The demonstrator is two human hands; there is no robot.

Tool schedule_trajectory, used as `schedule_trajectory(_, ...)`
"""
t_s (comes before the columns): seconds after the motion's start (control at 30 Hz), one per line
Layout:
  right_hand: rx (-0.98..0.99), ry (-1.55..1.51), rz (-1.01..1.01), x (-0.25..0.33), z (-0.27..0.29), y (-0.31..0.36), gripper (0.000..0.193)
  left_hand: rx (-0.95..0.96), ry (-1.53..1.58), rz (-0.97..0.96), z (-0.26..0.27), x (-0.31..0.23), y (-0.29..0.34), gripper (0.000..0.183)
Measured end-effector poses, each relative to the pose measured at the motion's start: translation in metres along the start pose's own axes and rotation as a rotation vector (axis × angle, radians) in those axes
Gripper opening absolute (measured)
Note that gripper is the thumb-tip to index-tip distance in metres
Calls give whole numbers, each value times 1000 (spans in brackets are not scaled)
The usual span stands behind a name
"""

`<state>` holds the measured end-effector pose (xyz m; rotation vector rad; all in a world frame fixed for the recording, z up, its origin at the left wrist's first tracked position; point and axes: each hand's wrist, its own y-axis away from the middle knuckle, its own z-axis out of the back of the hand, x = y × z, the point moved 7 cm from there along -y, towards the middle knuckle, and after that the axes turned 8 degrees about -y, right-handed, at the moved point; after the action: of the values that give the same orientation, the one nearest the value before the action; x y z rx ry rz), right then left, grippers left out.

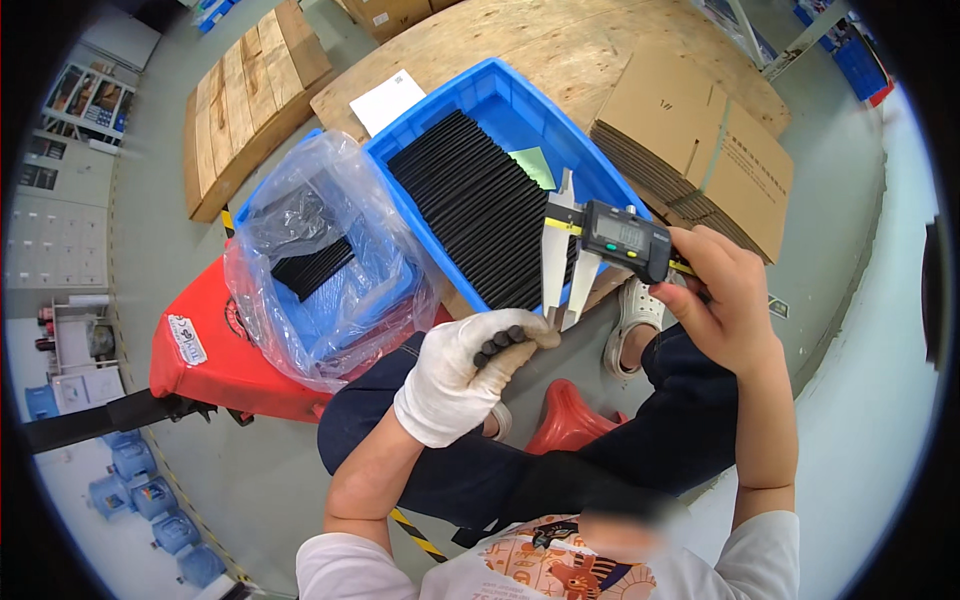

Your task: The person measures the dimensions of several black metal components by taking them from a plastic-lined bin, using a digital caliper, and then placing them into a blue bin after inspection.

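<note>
I am watching the digital caliper (628,240) extending leftward from the bare right hand (728,305), which is grasping its far end; its jaws are standing apart just beyond the left hand's fingertips. The white-gloved left hand (455,375) is clenching several black rods (500,345), their ends showing among its fingers; whether one is touching the jaws, I cannot tell. Ahead of both hands, a blue bin (585,150) is holding packed black rods (465,205) and a green slip (533,167). Left of the gloved hand, a clear plastic bag (335,345) is lining a blue tub (375,300). Beyond the right hand, flattened cartons (690,125) are lying stacked.
</note>
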<state>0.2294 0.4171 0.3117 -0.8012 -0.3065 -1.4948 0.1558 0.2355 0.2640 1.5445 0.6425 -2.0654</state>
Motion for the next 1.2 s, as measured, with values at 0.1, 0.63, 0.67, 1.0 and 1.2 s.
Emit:
schedule_trajectory(0.1,34,-18,9,4,-7,-2,35,6,-65,-54,-3,4,3,16)
schedule_trajectory(0.63,40,48,-44,1,-12,-1,36,80,-406,-112,-5,-1,4,21)
schedule_trajectory(0.67,21,46,-39,2,-11,0,36,63,-401,-134,-4,-4,4,20)
schedule_trajectory(1.0,51,92,12,6,-9,2,35,126,-404,-84,-6,5,8,18)
schedule_trajectory(1.2,53,16,-9,5,-5,4,31,62,-309,-174,-13,6,2,29)
